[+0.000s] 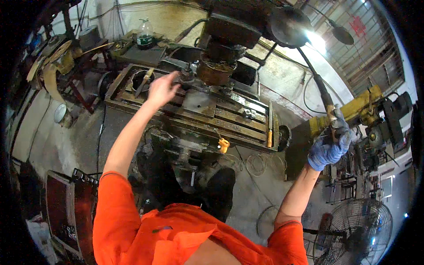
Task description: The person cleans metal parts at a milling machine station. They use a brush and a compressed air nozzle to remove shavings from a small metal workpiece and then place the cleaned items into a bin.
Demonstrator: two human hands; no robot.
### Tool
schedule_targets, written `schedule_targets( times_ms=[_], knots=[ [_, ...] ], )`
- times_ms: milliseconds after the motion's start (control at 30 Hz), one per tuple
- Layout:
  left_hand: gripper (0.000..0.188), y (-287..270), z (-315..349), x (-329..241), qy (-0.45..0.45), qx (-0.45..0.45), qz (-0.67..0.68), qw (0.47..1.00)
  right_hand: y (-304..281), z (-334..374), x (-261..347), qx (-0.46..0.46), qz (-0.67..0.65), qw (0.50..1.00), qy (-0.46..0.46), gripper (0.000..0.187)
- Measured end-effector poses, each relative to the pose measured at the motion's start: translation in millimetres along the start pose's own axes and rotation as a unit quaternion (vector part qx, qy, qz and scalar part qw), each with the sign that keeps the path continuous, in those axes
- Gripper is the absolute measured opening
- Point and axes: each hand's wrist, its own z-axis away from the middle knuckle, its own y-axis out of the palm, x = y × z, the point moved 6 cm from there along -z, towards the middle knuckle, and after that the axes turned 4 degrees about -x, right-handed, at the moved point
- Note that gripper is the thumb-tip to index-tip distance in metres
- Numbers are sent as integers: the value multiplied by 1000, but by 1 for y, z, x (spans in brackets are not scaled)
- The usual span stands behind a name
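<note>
My bare left hand [162, 91] reaches over the left part of a slotted machine table [225, 119], fingers stretched toward a small metal fixture [187, 73]. Nothing shows in its grasp, and I cannot tell whether a fingertip touches the fixture. Beside it stands a round dark pot [138, 80] with a flat brush [145, 83] laid across. In a blue work glove, my right hand [332, 143] is closed round the end of a long dark lever [321, 86] slanting down from the machine head. A dark, oily spindle housing [216, 70] hangs above the table's back edge.
A file with a yellow handle [270, 137] lies at the table's right end, near a small metal block [248, 114]. A yellow-orange knob [223, 145] sits at the front edge. A lamp [291, 26] hangs above. A floor fan [353, 232] stands right, a cabinet [64, 212] left.
</note>
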Motion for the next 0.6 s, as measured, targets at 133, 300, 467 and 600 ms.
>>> schedule_targets(
  times_ms=[133, 300, 467, 600],
  knots=[
    [47, -71, 31, 52, -61, -77, -225, 969, 11, 0, 15, -10, 163, 985, -52, 34],
    [39, -45, 51, 89, 44, 55, -293, 953, 8, -3, 8, -11, 24, 999, -29, 29],
    [25, -52, 43, 98, -124, -65, 35, 990, -3, -5, 6, -23, 199, 979, -35, 36],
    [25, 7, 35, 40, -130, 5, 200, 971, -5, -1, -4, -45, 10, 999, 14, 37]
  ],
)
